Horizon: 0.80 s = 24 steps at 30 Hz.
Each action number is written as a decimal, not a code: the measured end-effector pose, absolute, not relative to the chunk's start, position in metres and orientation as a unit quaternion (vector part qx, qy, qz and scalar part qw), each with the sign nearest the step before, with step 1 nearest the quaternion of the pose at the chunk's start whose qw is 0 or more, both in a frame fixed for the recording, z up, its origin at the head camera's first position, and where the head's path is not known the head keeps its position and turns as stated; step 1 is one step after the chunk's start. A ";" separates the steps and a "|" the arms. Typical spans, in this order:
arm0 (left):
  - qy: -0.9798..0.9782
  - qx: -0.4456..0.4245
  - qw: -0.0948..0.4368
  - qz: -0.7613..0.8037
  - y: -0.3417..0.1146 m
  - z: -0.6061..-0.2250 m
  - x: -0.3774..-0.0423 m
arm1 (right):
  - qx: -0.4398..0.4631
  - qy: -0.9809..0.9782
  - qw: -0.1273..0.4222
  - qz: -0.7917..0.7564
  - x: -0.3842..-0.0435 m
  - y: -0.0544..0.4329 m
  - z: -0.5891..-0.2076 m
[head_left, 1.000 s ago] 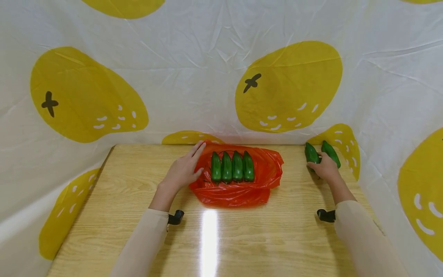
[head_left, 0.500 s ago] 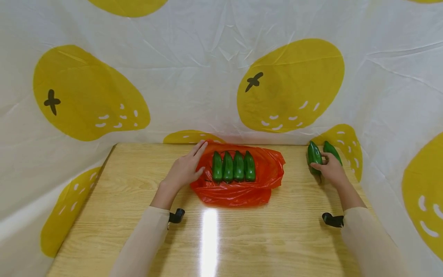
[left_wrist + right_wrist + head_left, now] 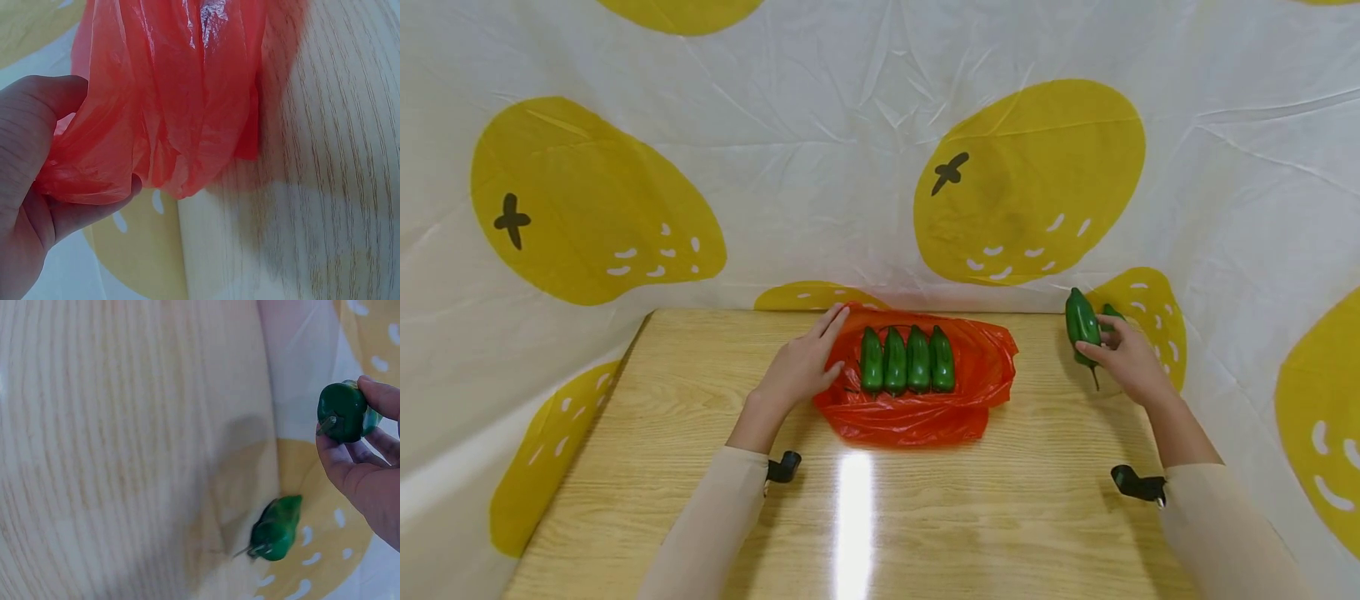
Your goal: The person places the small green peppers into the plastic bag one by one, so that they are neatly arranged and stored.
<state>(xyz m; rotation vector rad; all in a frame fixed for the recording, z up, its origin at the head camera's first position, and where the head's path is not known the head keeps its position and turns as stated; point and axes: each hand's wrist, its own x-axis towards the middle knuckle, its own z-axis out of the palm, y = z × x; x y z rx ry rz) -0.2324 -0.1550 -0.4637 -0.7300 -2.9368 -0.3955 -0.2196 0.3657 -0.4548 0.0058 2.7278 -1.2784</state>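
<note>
A red plastic bag [image 3: 917, 427] lies spread at the back middle of the table, with several glossy green peppers [image 3: 917, 360] side by side on it. At its left end my left hand [image 3: 793, 367] holds the edge; in the left wrist view the thumb and fingers [image 3: 94, 212] stand on either side of gathered red film. Over the far right corner, my right hand [image 3: 1127, 362] grips one green pepper [image 3: 1081, 323] between thumb and fingers, stem hanging down. Another pepper [image 3: 276, 528] lies below it, mostly hidden by the hand in the head view.
The pale wooden table [image 3: 985, 517] reaches a white curtain [image 3: 820, 192] with large yellow fruit prints, which closes in the back and both sides. A dark wrist mount [image 3: 1138, 483] sticks out from each sleeve.
My right hand has lifted one pepper off the table at the right, shifting it upward and tilting it. The left hand and the bag keep their places.
</note>
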 end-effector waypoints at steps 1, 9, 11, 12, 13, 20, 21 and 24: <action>-0.962 -0.238 0.044 -0.130 -0.155 -0.464 -0.233 | -0.002 0.903 0.064 -0.425 -0.219 0.363 -0.452; -0.963 -0.233 0.035 -0.130 -0.154 -0.463 -0.232 | -0.028 0.917 0.040 -0.396 -0.218 0.346 -0.430; -0.963 -0.232 0.033 -0.130 -0.154 -0.462 -0.232 | -0.037 0.921 0.034 -0.387 -0.216 0.341 -0.424; -0.963 -0.232 0.032 -0.131 -0.154 -0.462 -0.232 | -0.041 0.922 0.033 -0.384 -0.215 0.338 -0.420; -0.963 -0.232 0.031 -0.131 -0.154 -0.462 -0.233 | -0.045 0.923 0.032 -0.382 -0.215 0.334 -0.417; -0.964 -0.231 0.030 -0.132 -0.154 -0.462 -0.233 | -0.085 0.924 0.041 -0.371 -0.213 0.312 -0.395; -0.963 -0.231 0.030 -0.132 -0.154 -0.462 -0.233 | -0.094 0.923 0.044 -0.371 -0.213 0.309 -0.393; -0.964 -0.231 0.031 -0.131 -0.153 -0.462 -0.233 | -0.120 0.917 0.057 -0.375 -0.214 0.300 -0.387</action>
